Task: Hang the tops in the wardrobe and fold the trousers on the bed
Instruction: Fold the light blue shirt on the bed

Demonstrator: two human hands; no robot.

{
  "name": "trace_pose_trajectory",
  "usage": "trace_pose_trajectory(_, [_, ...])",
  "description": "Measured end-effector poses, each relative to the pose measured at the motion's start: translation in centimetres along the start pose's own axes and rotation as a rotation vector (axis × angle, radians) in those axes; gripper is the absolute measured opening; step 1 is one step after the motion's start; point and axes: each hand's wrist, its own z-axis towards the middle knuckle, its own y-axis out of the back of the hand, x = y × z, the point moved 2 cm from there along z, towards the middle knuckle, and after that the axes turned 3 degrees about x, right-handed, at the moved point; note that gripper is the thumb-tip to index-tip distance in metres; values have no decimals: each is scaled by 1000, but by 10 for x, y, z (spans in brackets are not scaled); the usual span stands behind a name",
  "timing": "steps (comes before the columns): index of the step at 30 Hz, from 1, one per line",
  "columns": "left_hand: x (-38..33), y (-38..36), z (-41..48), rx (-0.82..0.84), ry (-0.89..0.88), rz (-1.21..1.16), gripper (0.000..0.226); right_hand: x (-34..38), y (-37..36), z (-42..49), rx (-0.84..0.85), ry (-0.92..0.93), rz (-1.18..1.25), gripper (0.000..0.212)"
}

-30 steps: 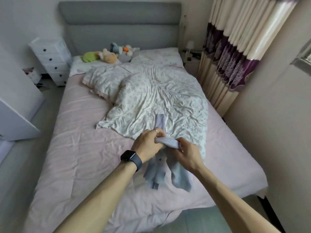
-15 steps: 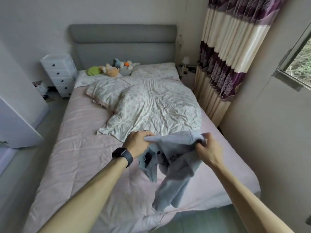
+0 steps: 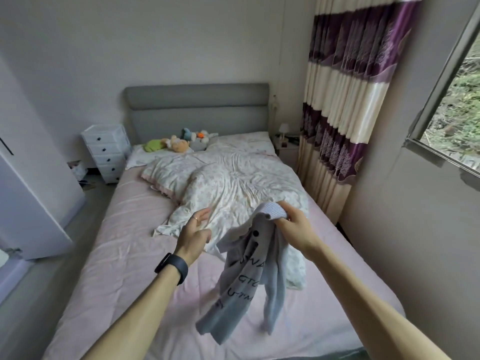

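A light blue-grey top (image 3: 244,279) with dark buttons and black lettering hangs in the air over the pink bed (image 3: 124,255). My right hand (image 3: 293,229) grips it by its ribbed edge, and the sleeves dangle below. My left hand (image 3: 194,235) floats beside the top with relaxed fingers and holds nothing; a black watch sits on that wrist. No trousers show anywhere on the bed.
A floral duvet (image 3: 233,183) lies rumpled across the bed's far half, with soft toys (image 3: 181,144) by the grey headboard. A white drawer unit (image 3: 106,152) stands far left, a white door panel (image 3: 28,203) left, curtains (image 3: 342,100) and a window on the right.
My left hand let go of the top, which both hands held before. The right hand lifted it higher, and it now hangs from that hand alone. The view tilted upward.
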Motion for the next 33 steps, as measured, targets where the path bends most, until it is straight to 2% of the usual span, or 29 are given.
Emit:
trace_pose_trajectory(3, [34, -7, -9, 224, 121, 342, 95, 11, 11, -2, 28, -65, 122, 18])
trace_pose_trajectory(5, [41, -25, -12, 375, 119, 417, 107, 15, 15, -4, 72, -105, 222, 20])
trace_pose_trajectory(6, [42, -36, -12, 408, 65, 419, 102, 16, 16, -5, 81, -114, 262, 21])
trace_pose_trajectory(7, [43, -47, -11, 414, 2, 423, 87, 15, 19, -6, 74, -121, 284, 22])
trace_pose_trajectory(10, [32, -57, -7, 258, -90, 393, 14, 11, 36, -11, -30, -123, 211, 22])
trace_pose_trajectory(11, [26, -52, -8, 189, -115, 384, 9, 9, 44, -13, -74, -103, 166, 22])
trace_pose_trajectory(13, [13, -34, -12, 69, -147, 367, 19, 4, 63, -18, -170, -44, -36, 23])
trace_pose_trajectory(14, [5, -24, -15, 14, -170, 369, 22, 1, 72, -19, -203, -30, -220, 21])
trace_pose_trajectory(16, [-12, -6, -26, -91, -232, 454, 24, -4, 80, -23, -206, -49, -510, 16])
trace_pose_trajectory(18, [-34, 8, -42, -153, -307, 565, 20, -6, 79, -28, -166, -87, -592, 17])
trace_pose_trajectory(20, [-51, 20, -55, -133, -391, 638, 15, -5, 79, -32, -74, -68, -576, 23])
trace_pose_trajectory(22, [-59, 33, -68, -74, -398, 733, 13, -5, 86, -35, 107, -94, -436, 37])
trace_pose_trajectory(24, [-57, 49, -79, -46, -358, 817, 17, -10, 90, -43, 312, -241, -158, 54])
trace_pose_trajectory(25, [-54, 57, -83, -41, -327, 849, 19, -15, 90, -46, 379, -304, -70, 56])
trace_pose_trajectory(26, [-48, 64, -87, -39, -290, 884, 21, -21, 88, -48, 422, -329, -29, 49])
trace_pose_trajectory(28, [-31, 75, -91, -33, -226, 932, 24, -34, 75, -46, 413, -347, -46, 36])
trace_pose_trajectory(29, [-23, 76, -90, -27, -212, 947, 25, -37, 69, -44, 394, -361, -63, 36])
trace_pose_trajectory(32, [7, 83, -83, -18, -147, 981, 22, -47, 38, -32, 394, -353, -261, 61])
trace_pose_trajectory(33, [19, 87, -76, -12, -117, 996, 21, -54, 26, -23, 391, -348, -338, 63])
